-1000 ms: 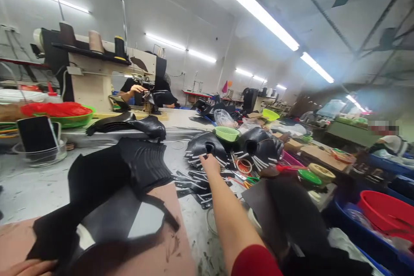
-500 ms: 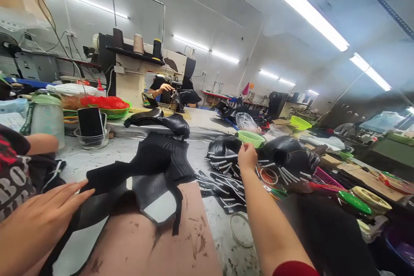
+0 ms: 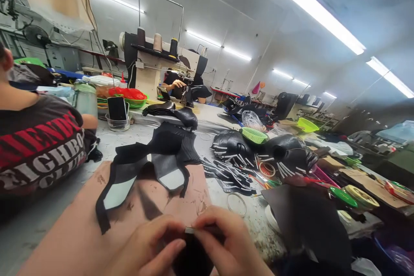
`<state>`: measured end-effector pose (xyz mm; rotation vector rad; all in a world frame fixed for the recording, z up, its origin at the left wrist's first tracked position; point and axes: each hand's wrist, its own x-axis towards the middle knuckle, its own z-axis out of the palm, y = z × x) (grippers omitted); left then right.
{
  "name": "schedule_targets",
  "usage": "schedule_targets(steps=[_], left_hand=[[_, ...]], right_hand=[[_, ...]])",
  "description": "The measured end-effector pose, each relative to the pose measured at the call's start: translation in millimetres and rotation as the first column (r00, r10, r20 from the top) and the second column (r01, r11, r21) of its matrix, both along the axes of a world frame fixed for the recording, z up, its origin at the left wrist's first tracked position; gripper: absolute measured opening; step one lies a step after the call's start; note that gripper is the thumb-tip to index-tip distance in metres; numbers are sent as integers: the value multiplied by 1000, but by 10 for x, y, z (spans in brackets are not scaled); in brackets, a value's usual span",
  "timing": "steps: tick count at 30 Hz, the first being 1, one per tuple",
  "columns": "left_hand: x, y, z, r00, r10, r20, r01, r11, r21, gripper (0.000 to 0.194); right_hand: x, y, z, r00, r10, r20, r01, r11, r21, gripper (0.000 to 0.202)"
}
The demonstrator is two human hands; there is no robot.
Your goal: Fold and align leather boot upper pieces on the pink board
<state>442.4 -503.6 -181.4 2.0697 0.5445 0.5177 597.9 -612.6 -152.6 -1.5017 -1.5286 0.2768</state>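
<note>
Close together at the bottom centre are my left hand point(image 3: 152, 246) and my right hand point(image 3: 223, 233). Between their pinched fingertips is a black piece point(image 3: 190, 254) with a small pale strip at its upper edge; both hands grip it. Beyond them, a black leather panel with pale grey patches point(image 3: 119, 192) lies on the pink board point(image 3: 77, 220). A stack of black pieces point(image 3: 187, 144) sits behind that panel. Black strips with white ends point(image 3: 229, 174) lie to the right of the board.
A seated person point(image 3: 42, 138) is close on the left. Farther back, another person's hand point(image 3: 178, 83) is at a sewing machine point(image 3: 148, 69). A phone point(image 3: 117, 109) stands in a clear tub. Green basket point(image 3: 254, 135), tape rolls and black leather pieces lie right.
My right hand has come back from the piles near the green basket. My left hand has left the black panel, and both hands now meet over a black piece. The view has shifted left.
</note>
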Motion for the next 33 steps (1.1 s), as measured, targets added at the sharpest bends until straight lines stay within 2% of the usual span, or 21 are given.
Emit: schedule_targets(steps=[2, 4, 6, 9, 13, 16, 20, 23, 26, 29, 33], left_hand=[[46, -77, 44, 998, -49, 35, 57, 958, -282, 40], [59, -118, 61, 997, -17, 76, 47, 908, -416, 39], [55, -132, 93, 994, 6, 112, 44, 897, -439, 33], [68, -124, 203, 985, 1, 175, 65, 924, -376, 22], [139, -121, 287, 992, 17, 125, 27, 939, -343, 20], [189, -145, 201, 997, 19, 75, 9, 936, -353, 23], [234, -188, 20, 999, 39, 14, -34, 964, -264, 23], [258, -206, -102, 998, 32, -53, -43, 971, -236, 25], [282, -213, -216, 997, 17, -81, -38, 963, -265, 26], [302, -224, -309, 997, 9, -72, -30, 956, -293, 27], [317, -246, -369, 993, -2, -115, -28, 964, -263, 29]], right_hand=[[-69, -36, -59, 998, -18, -62, 18, 1000, 8, 9], [-93, -45, -91, 996, -16, -85, 17, 1000, 9, 9], [-112, -39, -90, 994, -1, -106, 2, 1000, 2, 9], [-146, -8, -53, 995, -24, -101, 30, 998, 52, 9], [-159, 24, -24, 984, -164, 67, 152, 977, 146, 10], [-143, 16, -72, 947, -245, 208, 225, 968, 113, 12], [-169, -1, -258, 897, -288, 337, 270, 958, 101, 16], [-233, -1, -460, 813, -398, 424, 337, 917, 215, 20], [-266, -7, -636, 759, -495, 422, 378, 864, 334, 24], [-233, -32, -741, 816, -464, 344, 358, 874, 330, 22], [-154, -85, -794, 909, -383, 163, 352, 917, 187, 21]])
